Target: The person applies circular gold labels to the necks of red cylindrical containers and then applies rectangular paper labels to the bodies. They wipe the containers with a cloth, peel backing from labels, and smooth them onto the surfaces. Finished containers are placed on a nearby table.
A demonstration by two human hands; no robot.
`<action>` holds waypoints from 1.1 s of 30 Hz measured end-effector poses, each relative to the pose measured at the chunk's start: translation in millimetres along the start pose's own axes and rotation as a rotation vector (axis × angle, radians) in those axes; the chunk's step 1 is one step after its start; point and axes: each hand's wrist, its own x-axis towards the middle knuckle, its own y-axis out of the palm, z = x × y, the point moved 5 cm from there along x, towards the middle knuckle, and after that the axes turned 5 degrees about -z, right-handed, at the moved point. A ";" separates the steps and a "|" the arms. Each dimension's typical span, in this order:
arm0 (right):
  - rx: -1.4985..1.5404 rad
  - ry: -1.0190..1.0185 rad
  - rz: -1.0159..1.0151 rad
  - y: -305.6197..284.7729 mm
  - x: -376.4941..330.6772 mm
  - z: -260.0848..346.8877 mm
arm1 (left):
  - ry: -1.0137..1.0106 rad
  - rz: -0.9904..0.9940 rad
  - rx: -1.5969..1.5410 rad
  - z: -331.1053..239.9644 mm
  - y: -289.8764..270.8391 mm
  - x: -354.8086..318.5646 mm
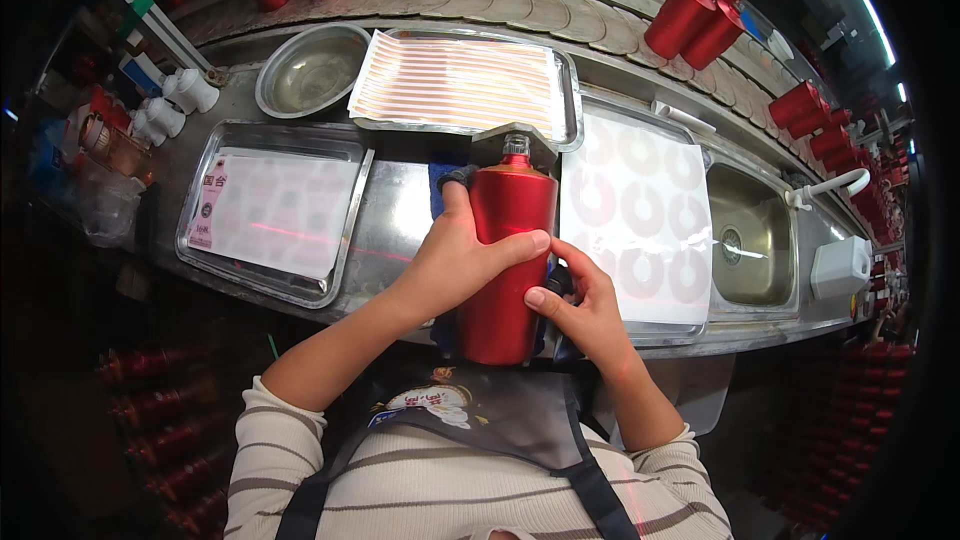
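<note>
Holding: left hand (455, 260) wraps the red bottle (505, 260) across its middle, fingers closed round the body; right hand (585, 310) pinches its lower right side with fingertips pressed to the surface.
Place: bottle sits at the near edge of the steel desk (400, 210), over a blue cloth (442, 185), between the two hands and just in front of the person's apron.
Axis: long axis runs near to far, almost straight away from the person; base toward the body, small clear neck and cap pointing at the tray (565, 110) of striped strips.
Tilt: whether it stands or leans back cannot be told from this view.
Neighbours: sheet of ring stickers (640, 210) just to the right; sheet in a tray (280, 215) to the left; bowl (310, 70) and sink (750, 235) further off.
Risk: glossy body could slip or roll in the grip if the left hand loosens, since the base overhangs the desk edge; fingertip pressure on the right could smudge the finish.
</note>
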 end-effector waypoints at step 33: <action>-0.118 0.051 -0.123 -17.1 -7.7 -5.8 | 0.209 -0.180 -0.066 28.9 -81.1 -7.3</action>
